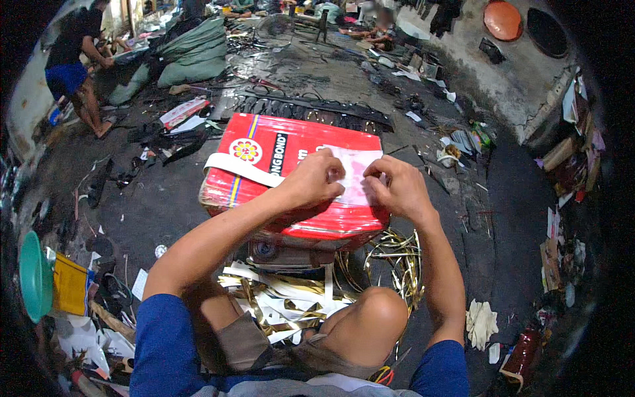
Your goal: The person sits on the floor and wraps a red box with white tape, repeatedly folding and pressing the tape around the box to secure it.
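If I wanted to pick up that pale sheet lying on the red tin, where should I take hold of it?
Probably the far right corner of the pale sheet. It lies flat on the red tin, and the left hand and right hand cover its near part. Come from the tin's far side and peel that free corner upward.

The floor (165, 205) is dark, grimy concrete, littered all over with scraps. Green sacks (192, 56) are heaped at the far left, beside a person (76, 59) bending over. A long black grille (311, 109) lies further back. To the right runs a low, stained concrete wall (503, 79). A green basin (33, 278) and a yellow box (69, 286) sit at the near left.
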Available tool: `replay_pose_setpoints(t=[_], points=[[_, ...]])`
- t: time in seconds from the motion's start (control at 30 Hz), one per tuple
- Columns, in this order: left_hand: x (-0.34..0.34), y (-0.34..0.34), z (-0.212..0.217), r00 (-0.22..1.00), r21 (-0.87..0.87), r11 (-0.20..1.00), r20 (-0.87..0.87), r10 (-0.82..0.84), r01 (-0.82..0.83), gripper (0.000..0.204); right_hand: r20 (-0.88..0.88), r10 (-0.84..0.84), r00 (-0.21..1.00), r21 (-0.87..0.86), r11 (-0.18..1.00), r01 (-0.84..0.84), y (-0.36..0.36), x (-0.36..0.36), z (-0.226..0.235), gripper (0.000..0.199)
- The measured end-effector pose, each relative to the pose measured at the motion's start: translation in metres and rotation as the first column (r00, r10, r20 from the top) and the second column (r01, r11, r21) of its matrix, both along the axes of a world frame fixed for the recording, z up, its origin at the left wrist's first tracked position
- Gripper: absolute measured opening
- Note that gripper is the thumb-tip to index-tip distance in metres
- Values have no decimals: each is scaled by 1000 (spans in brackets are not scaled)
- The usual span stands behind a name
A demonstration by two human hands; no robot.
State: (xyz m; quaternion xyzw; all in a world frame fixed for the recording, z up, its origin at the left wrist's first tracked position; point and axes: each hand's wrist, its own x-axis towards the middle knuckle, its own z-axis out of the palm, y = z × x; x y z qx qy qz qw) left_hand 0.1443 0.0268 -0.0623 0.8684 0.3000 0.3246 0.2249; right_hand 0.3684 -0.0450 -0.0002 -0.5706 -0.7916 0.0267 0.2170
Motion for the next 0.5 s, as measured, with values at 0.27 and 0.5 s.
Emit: replay_pose_setpoints(t=[0.27,0.5], points=[[11,-5,-13,925,-262,955,311,219,-137,22,34,146,989,128,980,-150,0,-33,-35,29],[11,-10,6,983,34,998,177,44,-51,19,-73,27,997,27,999,-26,-2,-23,-31,17]])
